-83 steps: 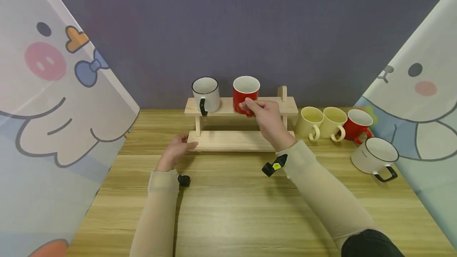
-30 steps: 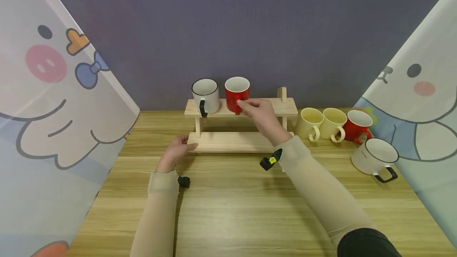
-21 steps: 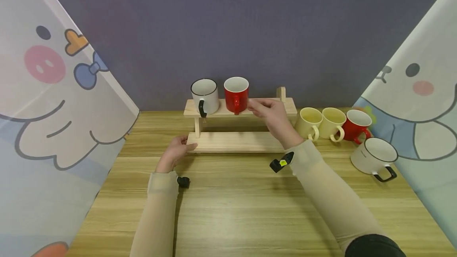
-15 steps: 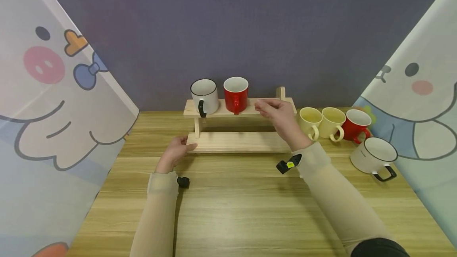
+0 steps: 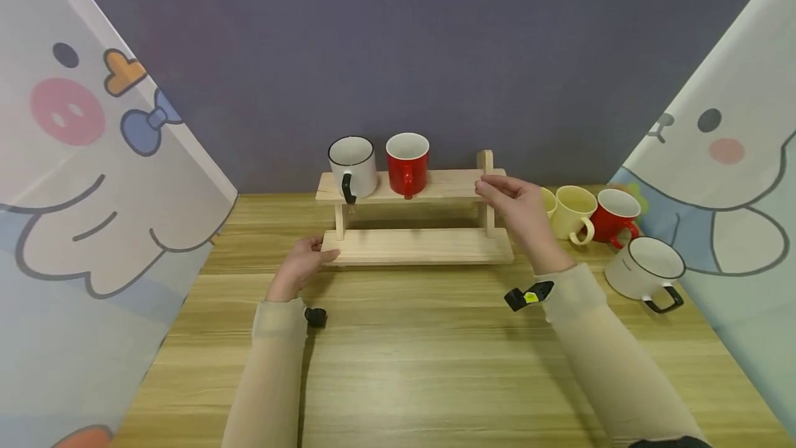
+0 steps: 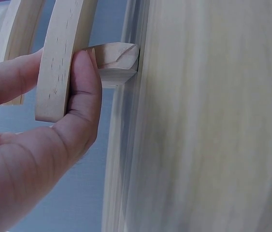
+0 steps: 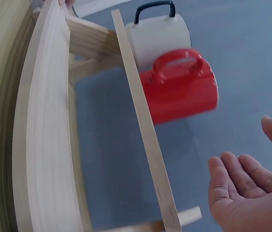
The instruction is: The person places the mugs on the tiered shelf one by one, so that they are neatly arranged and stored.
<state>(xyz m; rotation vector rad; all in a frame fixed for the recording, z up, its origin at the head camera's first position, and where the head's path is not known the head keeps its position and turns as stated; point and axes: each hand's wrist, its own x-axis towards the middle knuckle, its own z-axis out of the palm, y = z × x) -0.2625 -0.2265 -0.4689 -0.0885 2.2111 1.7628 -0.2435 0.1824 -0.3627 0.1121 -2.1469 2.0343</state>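
Observation:
A two-tier wooden rack stands against the back wall. On its upper shelf sit a white mug with a black rim and handle and, to its right, a red mug, both handles facing forward. My left hand pinches the left end of the lower shelf; in the left wrist view thumb and fingers close round the board end. My right hand hovers before the rack's right end and holds nothing. Its fingers are relaxed, thumb apart from them in the right wrist view.
Right of the rack stand two yellow mugs, one partly hidden by my right hand, then another red mug. Nearer, a second white mug with a black handle stands on the wooden table. Cartoon-printed panels flank both sides.
My right hand has slid the red mug left beside the white mug, let go of its handle and drawn away to the right. The left hand keeps its hold on the rack.

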